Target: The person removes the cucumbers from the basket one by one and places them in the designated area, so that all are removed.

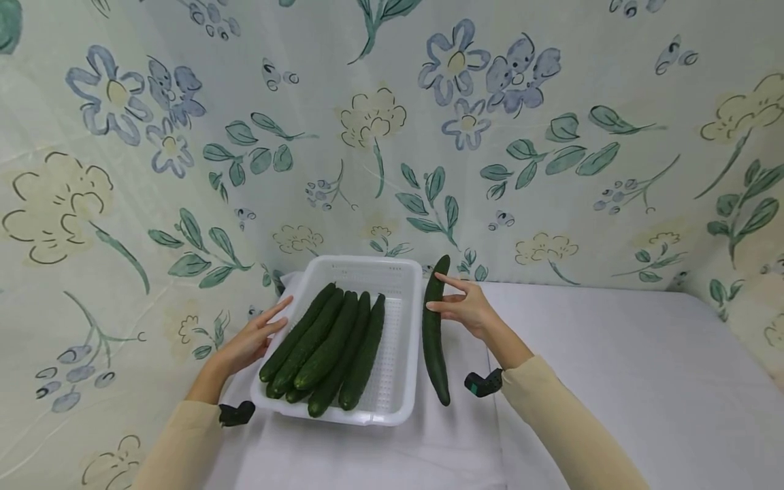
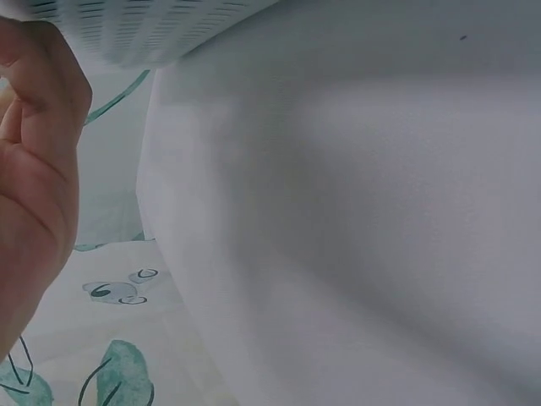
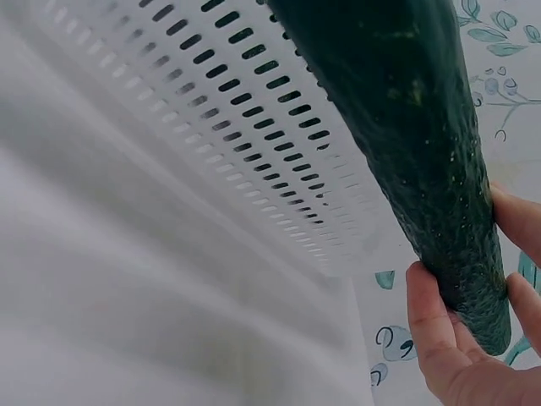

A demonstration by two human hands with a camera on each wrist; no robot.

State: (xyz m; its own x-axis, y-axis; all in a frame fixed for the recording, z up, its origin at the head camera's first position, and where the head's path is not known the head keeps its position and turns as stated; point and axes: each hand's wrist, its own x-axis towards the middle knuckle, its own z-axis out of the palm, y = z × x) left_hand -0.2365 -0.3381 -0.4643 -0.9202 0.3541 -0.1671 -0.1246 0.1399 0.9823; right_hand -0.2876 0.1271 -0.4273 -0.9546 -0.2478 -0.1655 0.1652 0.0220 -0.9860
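A white perforated plastic basket holds several dark green cucumbers lying lengthwise side by side, mostly toward its left. At the basket's left rim, my left hand grips the edge; the left wrist view shows that hand with bent fingers beside the slotted wall, the fingertips partly hidden. My right hand pinches a single long cucumber near its far end, just outside the basket's right side. In the right wrist view, thumb and fingers press on opposite sides of this cucumber.
A white cloth covers the table and extends to the right. Behind and to the left hangs a flower-patterned curtain. Each wrist carries a small black device.
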